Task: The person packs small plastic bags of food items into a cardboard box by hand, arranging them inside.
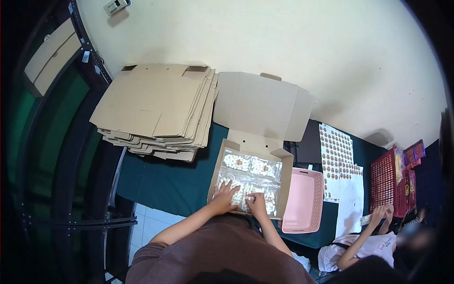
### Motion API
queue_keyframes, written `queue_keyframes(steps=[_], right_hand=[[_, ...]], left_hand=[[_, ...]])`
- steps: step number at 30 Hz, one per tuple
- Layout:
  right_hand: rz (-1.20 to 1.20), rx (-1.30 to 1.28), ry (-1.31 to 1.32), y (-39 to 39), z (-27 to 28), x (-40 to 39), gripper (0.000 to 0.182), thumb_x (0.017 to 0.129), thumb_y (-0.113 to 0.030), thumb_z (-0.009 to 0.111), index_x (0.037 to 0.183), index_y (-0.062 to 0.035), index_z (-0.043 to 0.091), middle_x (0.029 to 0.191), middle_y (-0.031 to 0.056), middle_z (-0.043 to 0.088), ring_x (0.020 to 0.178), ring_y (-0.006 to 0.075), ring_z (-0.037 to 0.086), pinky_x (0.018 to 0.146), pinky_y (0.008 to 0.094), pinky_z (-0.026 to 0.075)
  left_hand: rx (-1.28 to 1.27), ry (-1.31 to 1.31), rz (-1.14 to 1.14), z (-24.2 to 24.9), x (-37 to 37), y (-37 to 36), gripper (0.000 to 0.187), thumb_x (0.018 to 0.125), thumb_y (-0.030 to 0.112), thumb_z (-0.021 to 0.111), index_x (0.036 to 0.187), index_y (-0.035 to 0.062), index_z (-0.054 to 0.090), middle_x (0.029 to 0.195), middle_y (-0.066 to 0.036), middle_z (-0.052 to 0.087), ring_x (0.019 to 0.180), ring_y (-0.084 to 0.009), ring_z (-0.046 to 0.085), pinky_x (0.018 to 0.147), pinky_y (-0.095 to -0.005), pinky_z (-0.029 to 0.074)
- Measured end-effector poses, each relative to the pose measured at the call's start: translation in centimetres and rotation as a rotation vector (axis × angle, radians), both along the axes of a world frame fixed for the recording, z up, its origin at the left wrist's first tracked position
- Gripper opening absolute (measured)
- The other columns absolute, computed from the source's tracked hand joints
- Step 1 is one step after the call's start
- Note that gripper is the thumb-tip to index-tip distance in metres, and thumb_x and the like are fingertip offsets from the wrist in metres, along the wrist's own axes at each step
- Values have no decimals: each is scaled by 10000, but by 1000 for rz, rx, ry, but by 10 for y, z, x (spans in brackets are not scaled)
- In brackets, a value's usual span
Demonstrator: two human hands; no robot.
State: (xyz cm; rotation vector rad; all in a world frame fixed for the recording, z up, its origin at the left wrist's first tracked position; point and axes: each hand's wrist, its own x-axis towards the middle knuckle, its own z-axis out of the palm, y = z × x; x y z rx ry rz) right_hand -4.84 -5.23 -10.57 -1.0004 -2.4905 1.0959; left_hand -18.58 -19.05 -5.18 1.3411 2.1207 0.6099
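Note:
An open cardboard box (212, 189) stands in front of me with its lid (260, 102) folded back. Inside lie clear plastic bags (265, 167) of small white pieces, some with a round brown sticker. My left hand (225, 199) rests with fingers spread on a bag in the box's near left part. Close beside it, my right hand (257, 206) has its fingers curled together at the edge of a near bag, seemingly pinching the plastic. My fingers partly cover the near bags.
Left of the box is a stack of flattened cardboard boxes (146, 102). At right stand a pink basket (302, 201), sticker sheets (336, 156) and a red crate (384, 180). A co-worker (364, 248) sits at the far right, hands near the crate. Metal shelving (80, 220) borders the left.

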Motion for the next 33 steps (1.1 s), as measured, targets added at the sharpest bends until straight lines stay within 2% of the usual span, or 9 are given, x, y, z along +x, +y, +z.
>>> queue_keyframes(steps=[2, 4, 8, 11, 17, 20, 26, 28, 33], right_hand=[[15, -15, -6, 4, -7, 3, 278, 700, -116, 696, 933, 10, 609, 846, 126, 531, 661, 161, 548, 606, 275, 473], [-20, -420, -23, 9, -5, 1, 281, 718, -116, 692, 958, 5, 614, 787, 96, 579, 673, 126, 560, 597, 256, 479], [-38, -344, 22, 7, -10, 3, 267, 726, -106, 689, 959, 1, 615, 742, 70, 601, 659, 99, 559, 579, 241, 476], [-49, -439, 35, 10, -26, 5, 274, 725, -103, 691, 967, 0, 617, 754, 59, 595, 654, 98, 555, 588, 234, 475], [2, -424, -25, 7, -8, -1, 280, 736, -115, 677, 988, -5, 621, 768, 56, 597, 727, 113, 560, 650, 249, 480], [32, -479, -28, 5, -2, 0, 291, 743, -121, 667, 1002, 2, 618, 811, 80, 602, 731, 120, 563, 657, 248, 480], [117, -274, 44, 1, 0, 0, 340, 756, -149, 661, 1034, 36, 599, 911, 128, 603, 793, 155, 581, 702, 265, 477], [-28, -401, 69, 0, -13, -1, 396, 771, -178, 659, 1080, 53, 566, 986, 144, 600, 841, 165, 583, 745, 271, 470], [-131, -445, 33, 8, -12, 10, 508, 783, -224, 655, 1170, 64, 494, 1071, 166, 589, 867, 163, 581, 781, 263, 456]], left_hand=[[35, 1, -11, 2, -1, 2, 749, 735, 421, 657, 1353, 217, 287, 1427, -178, 165, 1300, -442, 121, 1006, -618, 90], [71, 3, -20, 1, 0, 3, 742, 741, 435, 644, 1355, 212, 290, 1424, -174, 176, 1304, -432, 114, 1004, -620, 83], [40, -7, 1, -4, 0, 3, 684, 765, 417, 623, 1339, 203, 317, 1426, -169, 173, 1305, -430, 116, 1003, -622, 75], [27, -18, 11, -7, -2, 2, 660, 774, 407, 617, 1332, 199, 331, 1426, -169, 173, 1306, -428, 119, 1003, -621, 79], [-18, -19, 24, -11, -2, 1, 633, 789, 404, 599, 1327, 190, 341, 1427, -173, 168, 1307, -424, 122, 1009, -609, 89], [41, -24, 69, -14, -1, 3, 622, 793, 411, 591, 1323, 196, 348, 1428, -172, 163, 1308, -423, 120, 1017, -596, 94], [65, -12, 65, -8, -1, 4, 598, 801, 416, 578, 1321, 215, 361, 1430, -177, 154, 1308, -426, 117, 1024, -580, 106], [26, 5, 43, -9, 0, 3, 593, 804, 409, 576, 1323, 221, 359, 1429, -179, 153, 1308, -426, 116, 1023, -581, 108], [5, 0, 43, -14, 1, 1, 598, 796, 359, 598, 1326, 232, 354, 1424, -191, 156, 1308, -429, 115, 1021, -584, 117]])
